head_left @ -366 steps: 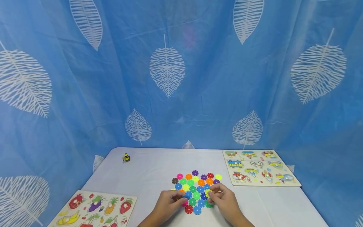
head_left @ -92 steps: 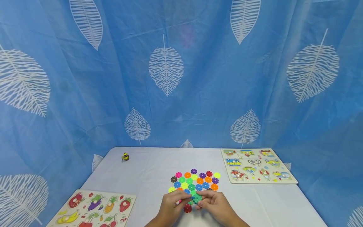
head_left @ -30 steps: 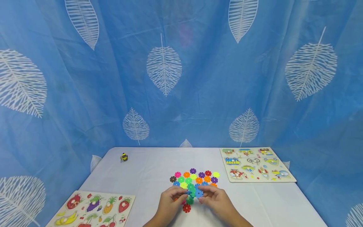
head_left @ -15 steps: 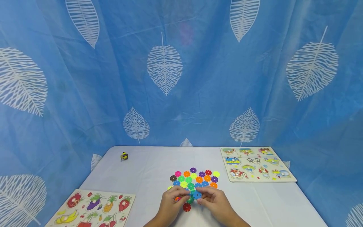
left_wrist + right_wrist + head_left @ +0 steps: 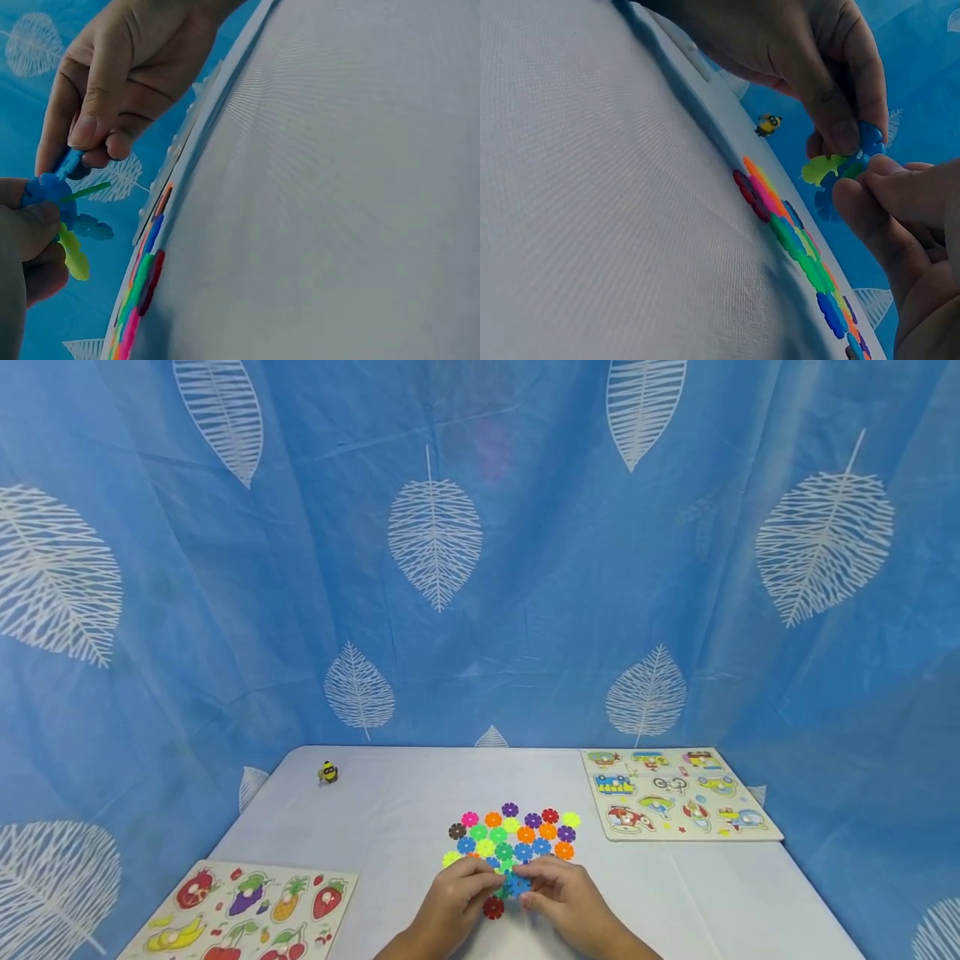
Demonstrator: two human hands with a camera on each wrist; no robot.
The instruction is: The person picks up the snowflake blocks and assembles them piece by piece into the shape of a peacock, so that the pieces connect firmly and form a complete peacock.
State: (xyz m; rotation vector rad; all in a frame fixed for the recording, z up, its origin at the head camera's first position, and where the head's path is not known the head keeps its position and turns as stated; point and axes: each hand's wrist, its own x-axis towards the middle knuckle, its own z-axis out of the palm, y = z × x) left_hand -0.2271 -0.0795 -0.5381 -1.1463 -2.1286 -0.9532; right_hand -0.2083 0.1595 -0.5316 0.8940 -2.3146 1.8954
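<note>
White cloth [image 5: 712, 893] covers the table, and at its near side two bare hands meet over one small thing. Left hand [image 5: 453, 897] and right hand [image 5: 570, 897] stand close together, thumbs and fingers of both pinching a cluster of joined flower-shaped discs [image 5: 517, 883], which the wrist views show raised clear of the table. Blue discs make up much of it, with a lime-yellow disc [image 5: 75, 253] and a green disc [image 5: 90, 191] set among them; fingers hide the rest, so the number cannot be told. Well off to the left lies a fruit puzzle board [image 5: 307, 912], cut by the edge of the head view, its pieces showing bananas, grapes, a pineapple and a strawberry. Beneath and just beyond the hands, a red disc [image 5: 492, 907] lies nearest, and the other loose discs [image 5: 522, 852] spread flat behind it in green, blue, yellow, orange, pink and purple, with a brown disc [image 5: 457, 832] at their left side. Farther back on the right rests a vehicle puzzle board [image 5: 642, 787]. Near the far left corner stands a small yellow-and-black figure [image 5: 327, 772]. Behind everything hangs a blue curtain [image 5: 540, 677] printed with white leaves [image 5: 435, 539].
</note>
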